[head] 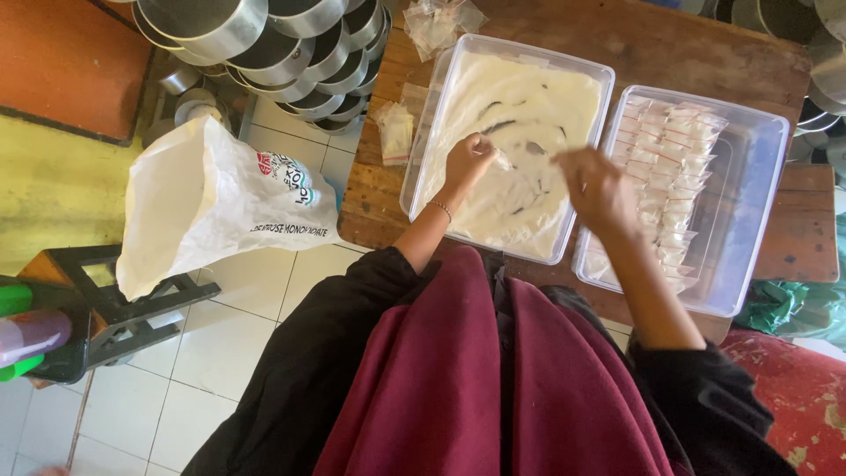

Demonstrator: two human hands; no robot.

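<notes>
A clear plastic tub full of white powder sits on the wooden table. My left hand is over the powder, fingers pinched on a small clear bag. My right hand hovers blurred at the tub's right edge, fingers closed; what it holds I cannot tell. To the right, a second clear tub holds rows of several small filled zip bags.
Loose empty small bags lie at the table's far edge and another bag left of the tub. A big white sack rests on a dark stool. Stacked metal pans stand on the tiled floor.
</notes>
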